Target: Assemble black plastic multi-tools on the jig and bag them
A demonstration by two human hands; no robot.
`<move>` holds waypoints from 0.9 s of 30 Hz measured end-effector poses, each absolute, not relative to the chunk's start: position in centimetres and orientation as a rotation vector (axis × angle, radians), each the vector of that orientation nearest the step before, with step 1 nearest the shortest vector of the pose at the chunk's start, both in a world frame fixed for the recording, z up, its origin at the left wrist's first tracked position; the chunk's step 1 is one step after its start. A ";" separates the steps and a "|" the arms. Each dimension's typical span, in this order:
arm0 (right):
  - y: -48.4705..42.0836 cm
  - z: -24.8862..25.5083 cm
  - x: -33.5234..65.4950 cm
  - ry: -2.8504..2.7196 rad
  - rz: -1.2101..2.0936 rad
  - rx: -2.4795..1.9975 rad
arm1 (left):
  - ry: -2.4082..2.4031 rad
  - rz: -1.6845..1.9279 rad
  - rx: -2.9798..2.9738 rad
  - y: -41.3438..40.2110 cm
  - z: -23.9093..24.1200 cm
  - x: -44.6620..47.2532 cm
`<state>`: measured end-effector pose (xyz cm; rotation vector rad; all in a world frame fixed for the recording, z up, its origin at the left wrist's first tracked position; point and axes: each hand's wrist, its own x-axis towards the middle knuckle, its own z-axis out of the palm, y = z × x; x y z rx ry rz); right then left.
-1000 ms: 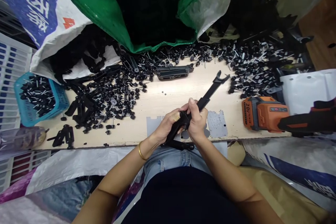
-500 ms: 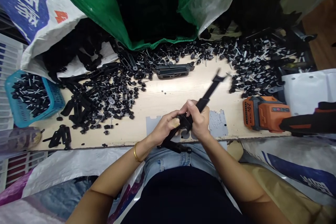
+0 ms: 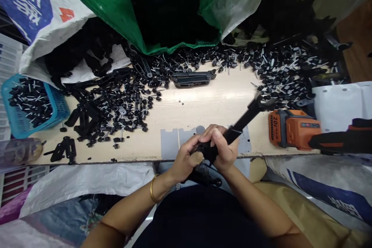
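Both my hands grip one long black plastic arm (image 3: pixel 243 121) over the table's near edge. My left hand (image 3: pixel 187 157) is closed on its lower end, thumb pressed against the joint. My right hand (image 3: pixel 221 146) wraps round the middle of the arm. The forked tip of the arm points up and right, close to the orange battery drill (image 3: pixel 293 129). A second black piece (image 3: pixel 205 177) hangs below my hands, partly hidden by them.
Heaps of black-headed pins (image 3: pixel 124 104) cover the table's left and back right (image 3: pixel 279 69). A black assembled part (image 3: pixel 192 78) lies at the back middle. A blue basket (image 3: pixel 59 110) of pins stands left. A green sack (image 3: pixel 116 11) of black parts stands behind.
My hands drew back toward my body, past the table edge. The black arm swung so its forked tip dropped and shifted right, nearer the drill.
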<state>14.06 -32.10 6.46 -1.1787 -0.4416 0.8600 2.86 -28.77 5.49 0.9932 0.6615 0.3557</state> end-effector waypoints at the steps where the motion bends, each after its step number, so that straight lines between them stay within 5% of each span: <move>1: -31.9 6.7 14.4 -0.474 0.954 -1.225 | 0.675 0.303 0.921 -28.8 5.6 2.8; 4: -31.3 7.2 15.0 -0.565 1.203 -1.327 | 0.712 0.226 0.746 -28.6 5.6 2.5; 15: -28.3 6.6 15.0 -0.698 0.873 -1.726 | 0.656 0.210 0.451 -26.7 1.6 3.9; 21: -26.8 5.0 17.2 -0.585 0.565 -1.762 | 0.540 0.141 1.283 -24.9 4.2 2.1; 27: -26.1 3.8 17.3 -0.418 0.595 -1.658 | 1.022 0.322 1.945 -27.1 4.3 4.6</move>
